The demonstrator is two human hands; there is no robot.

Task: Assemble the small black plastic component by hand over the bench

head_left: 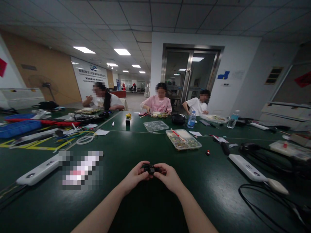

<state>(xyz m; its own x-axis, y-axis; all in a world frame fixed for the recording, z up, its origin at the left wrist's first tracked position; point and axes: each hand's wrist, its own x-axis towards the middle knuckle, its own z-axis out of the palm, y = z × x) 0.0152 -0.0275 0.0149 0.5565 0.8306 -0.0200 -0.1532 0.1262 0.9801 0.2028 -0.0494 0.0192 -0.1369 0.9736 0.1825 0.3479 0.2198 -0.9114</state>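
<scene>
Between my two hands, just above the green table (136, 145), is a small black object (151, 169) with a paler patch on its front; its kind I cannot make out. My left hand (136, 176) pinches its left end with thumb and fingers. At the other end my right hand (168, 176) grips it the same way, and the fingertips cover both ends. Beyond my hands lies a clear plastic food tray (197, 146) with food and red-and-white chopsticks in it. A small red and black piece (207, 152) sits to its right.
On the left are a white power bank-like box (40, 171), a blurred-out flat item (81, 170), cables (85, 139) and blue bins (20, 128). To the right lie another white box (247, 167) and black cables (262, 200). Three people sit across, near a water bottle (191, 120).
</scene>
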